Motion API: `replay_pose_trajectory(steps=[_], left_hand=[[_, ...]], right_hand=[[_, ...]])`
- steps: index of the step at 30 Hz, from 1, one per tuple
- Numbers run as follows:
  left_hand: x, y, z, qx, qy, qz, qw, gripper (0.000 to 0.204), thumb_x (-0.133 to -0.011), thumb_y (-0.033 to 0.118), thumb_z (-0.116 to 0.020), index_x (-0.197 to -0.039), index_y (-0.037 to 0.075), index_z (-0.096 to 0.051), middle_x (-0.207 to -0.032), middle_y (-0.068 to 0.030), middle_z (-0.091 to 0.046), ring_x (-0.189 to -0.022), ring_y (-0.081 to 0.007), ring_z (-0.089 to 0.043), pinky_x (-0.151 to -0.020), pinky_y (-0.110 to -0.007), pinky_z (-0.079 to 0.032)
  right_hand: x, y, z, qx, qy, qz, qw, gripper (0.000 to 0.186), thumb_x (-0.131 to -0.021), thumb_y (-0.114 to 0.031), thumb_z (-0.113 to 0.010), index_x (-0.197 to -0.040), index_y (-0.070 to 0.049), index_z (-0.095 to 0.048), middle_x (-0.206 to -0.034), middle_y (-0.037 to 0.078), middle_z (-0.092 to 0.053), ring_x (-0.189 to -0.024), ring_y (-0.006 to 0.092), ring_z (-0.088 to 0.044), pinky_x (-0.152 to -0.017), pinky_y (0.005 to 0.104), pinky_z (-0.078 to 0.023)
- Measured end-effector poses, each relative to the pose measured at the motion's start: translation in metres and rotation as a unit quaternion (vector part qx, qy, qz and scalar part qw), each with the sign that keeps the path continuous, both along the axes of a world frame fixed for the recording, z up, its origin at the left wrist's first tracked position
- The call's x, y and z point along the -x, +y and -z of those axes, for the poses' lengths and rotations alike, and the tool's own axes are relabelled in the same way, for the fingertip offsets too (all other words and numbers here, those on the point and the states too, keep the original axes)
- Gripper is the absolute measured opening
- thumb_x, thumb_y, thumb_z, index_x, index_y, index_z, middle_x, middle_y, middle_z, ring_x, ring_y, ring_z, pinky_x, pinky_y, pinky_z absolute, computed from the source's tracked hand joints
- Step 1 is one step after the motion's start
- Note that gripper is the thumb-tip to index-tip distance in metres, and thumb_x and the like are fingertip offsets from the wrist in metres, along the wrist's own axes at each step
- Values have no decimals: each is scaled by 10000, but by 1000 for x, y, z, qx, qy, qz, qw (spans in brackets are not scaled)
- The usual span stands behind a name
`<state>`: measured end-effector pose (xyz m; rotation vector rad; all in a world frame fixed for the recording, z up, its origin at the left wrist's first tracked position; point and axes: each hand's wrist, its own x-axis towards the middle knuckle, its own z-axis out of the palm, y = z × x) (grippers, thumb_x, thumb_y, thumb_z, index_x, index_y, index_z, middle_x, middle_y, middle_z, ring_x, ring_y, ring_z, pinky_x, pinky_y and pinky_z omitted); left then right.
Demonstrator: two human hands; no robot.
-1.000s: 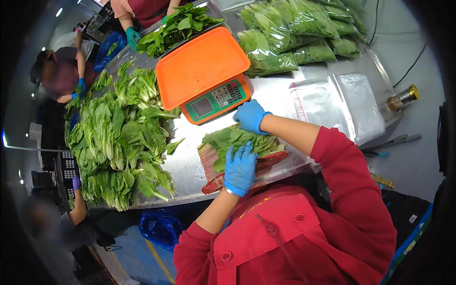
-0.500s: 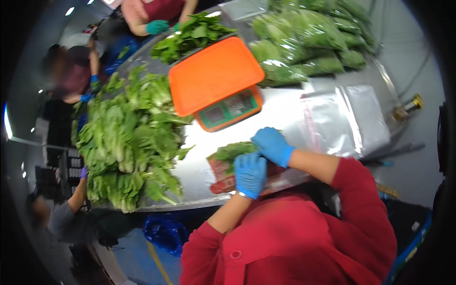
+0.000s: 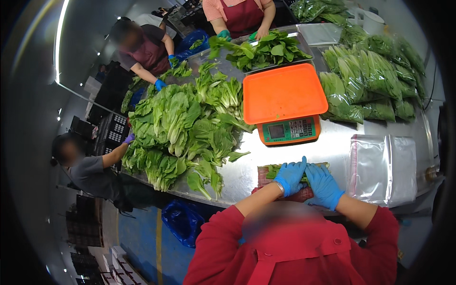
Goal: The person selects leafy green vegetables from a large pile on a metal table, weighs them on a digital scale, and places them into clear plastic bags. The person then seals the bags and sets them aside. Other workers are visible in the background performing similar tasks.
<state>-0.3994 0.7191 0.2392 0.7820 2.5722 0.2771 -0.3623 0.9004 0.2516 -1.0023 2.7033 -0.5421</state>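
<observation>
Leafy greens (image 3: pixel 271 171) lie in a low bundle at the near table edge, on a dark red piece of mesh or wrap (image 3: pixel 262 179). My left hand (image 3: pixel 290 178), in a blue glove, is closed over the bundle's middle. Beside it my right hand (image 3: pixel 325 186), also blue-gloved, curves over the right part, its fingertips close to the left hand's. Both hands hide most of the bundle and the thumbs' hold. Just beyond stands a scale (image 3: pixel 290 130) with an orange tray (image 3: pixel 285 92); right of my hands lies a stack of clear plastic bags (image 3: pixel 370 168).
Loose leafy greens (image 3: pixel 175 126) are heaped on the left of the metal table (image 3: pixel 240 175). Several bagged greens (image 3: pixel 375 78) are piled at the right back. Across the table, one person (image 3: pixel 240 16) handles greens; two others work at left. A blue bag (image 3: pixel 181 223) hangs below the edge.
The head view has swung, so the table and scale sit further right and sharper. My hands stay on the greens, with their fingertips now closer together. The person across has come into fuller view.
</observation>
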Motion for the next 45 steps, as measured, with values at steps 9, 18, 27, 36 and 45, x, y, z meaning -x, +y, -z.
replay_pose_trajectory(steps=[9,18,27,36,45], left_hand=[[-4,31,-66,118,-135,3,984,1482,-474,549,-859,-1467,12,101,-1358,-319,-389,-1260,-448,-406,-1042,-622,-268],[-28,23,-16,32,16,-13,999,1350,-506,529,-848,-1467,-19,-74,-1252,-239,-483,-1115,-360,-511,-965,-544,-356],[-25,18,-21,67,24,21,997,1237,-554,579,-807,-1424,-45,-187,-1167,-208,-519,-1028,-329,-548,-905,-442,-425],[-9,3,-7,1,24,54,998,1155,-559,539,-823,-1414,-11,-274,-1119,-219,-579,-963,-358,-610,-837,-439,-474],[-5,-41,-48,-152,79,57,984,1078,-593,476,-824,-1408,-3,-306,-1023,-219,-609,-912,-377,-610,-786,-446,-497]], right_hand=[[-9,-7,40,-15,94,14,995,970,-624,-462,-753,-1352,46,-362,-1345,215,-409,-1277,358,-375,-1101,484,-251],[1,14,28,210,57,26,976,788,-684,-340,-748,-1302,35,-436,-1236,234,-522,-1105,372,-523,-990,429,-391],[-49,149,80,63,184,593,781,206,-727,-201,-761,-882,-79,-703,-818,92,-663,-755,253,-631,-713,373,-496],[-36,183,89,341,-49,691,635,246,-795,-279,-748,-856,-43,-718,-774,90,-681,-685,167,-609,-658,306,-468],[-60,72,27,174,195,501,825,258,-805,-310,-708,-748,-58,-701,-722,129,-633,-681,315,-598,-646,396,-469]])
